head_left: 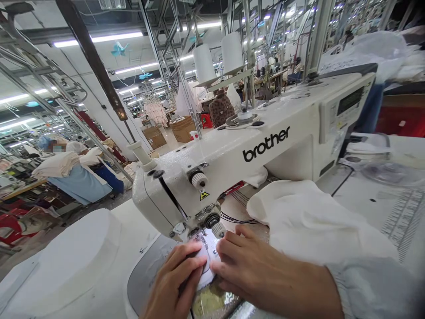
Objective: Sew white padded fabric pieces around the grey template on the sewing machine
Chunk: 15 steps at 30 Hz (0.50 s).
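While both hands press flat, fingers together, the left hand [175, 283] and right hand [252, 270] pin white fabric [206, 261] beneath the sewing machine [252, 150], at 12 o'clock.

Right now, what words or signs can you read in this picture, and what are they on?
"brother": black letters on the side of the white sewing machine.
Yellow warning triangle: a sign on the machine's head, its symbol too small to read.
Control panel at the machine's right end: screen and labels too blurred to read.
Ruler marks on the table: numbers too small to read.
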Each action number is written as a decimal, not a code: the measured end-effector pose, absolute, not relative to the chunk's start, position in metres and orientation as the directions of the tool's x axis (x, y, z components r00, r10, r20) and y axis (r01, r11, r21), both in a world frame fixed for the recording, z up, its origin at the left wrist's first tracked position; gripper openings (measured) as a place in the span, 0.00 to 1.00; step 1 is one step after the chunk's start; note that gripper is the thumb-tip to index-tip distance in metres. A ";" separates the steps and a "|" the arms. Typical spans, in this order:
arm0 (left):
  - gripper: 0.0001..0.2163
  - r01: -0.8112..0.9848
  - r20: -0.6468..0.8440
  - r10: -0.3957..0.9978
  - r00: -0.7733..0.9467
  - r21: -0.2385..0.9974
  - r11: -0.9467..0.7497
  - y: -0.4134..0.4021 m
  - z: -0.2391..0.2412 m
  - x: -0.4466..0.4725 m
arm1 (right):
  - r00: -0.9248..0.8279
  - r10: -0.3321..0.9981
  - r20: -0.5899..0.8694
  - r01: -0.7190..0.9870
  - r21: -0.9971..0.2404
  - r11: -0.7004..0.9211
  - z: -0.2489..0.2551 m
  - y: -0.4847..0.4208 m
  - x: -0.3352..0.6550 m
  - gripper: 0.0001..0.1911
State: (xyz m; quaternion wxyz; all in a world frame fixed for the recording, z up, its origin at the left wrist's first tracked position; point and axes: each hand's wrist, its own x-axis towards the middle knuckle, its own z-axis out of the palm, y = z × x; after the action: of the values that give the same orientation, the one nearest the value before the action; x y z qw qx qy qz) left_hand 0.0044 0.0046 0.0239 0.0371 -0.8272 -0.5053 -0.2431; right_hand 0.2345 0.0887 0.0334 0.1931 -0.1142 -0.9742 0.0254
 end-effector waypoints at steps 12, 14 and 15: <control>0.11 0.951 0.462 0.845 0.269 0.013 -0.310 0.004 0.014 0.005 | -0.855 0.277 0.438 0.280 -0.060 0.958 0.020 0.094 0.230 0.04; 0.11 0.937 0.434 0.846 0.310 0.013 -0.349 0.005 0.020 0.004 | -0.877 0.231 0.421 0.233 -0.047 0.971 0.023 0.094 0.232 0.03; 0.11 0.926 0.418 0.843 0.338 0.014 -0.378 0.006 0.024 0.003 | -0.886 0.208 0.414 0.210 -0.042 0.977 0.024 0.094 0.232 0.02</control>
State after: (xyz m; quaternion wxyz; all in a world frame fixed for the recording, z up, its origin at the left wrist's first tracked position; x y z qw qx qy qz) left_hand 0.0031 0.0060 0.0242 0.1138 -0.8099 -0.5461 -0.1816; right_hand 0.2322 0.0937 0.0241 0.2129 -0.1076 -0.9711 -0.0020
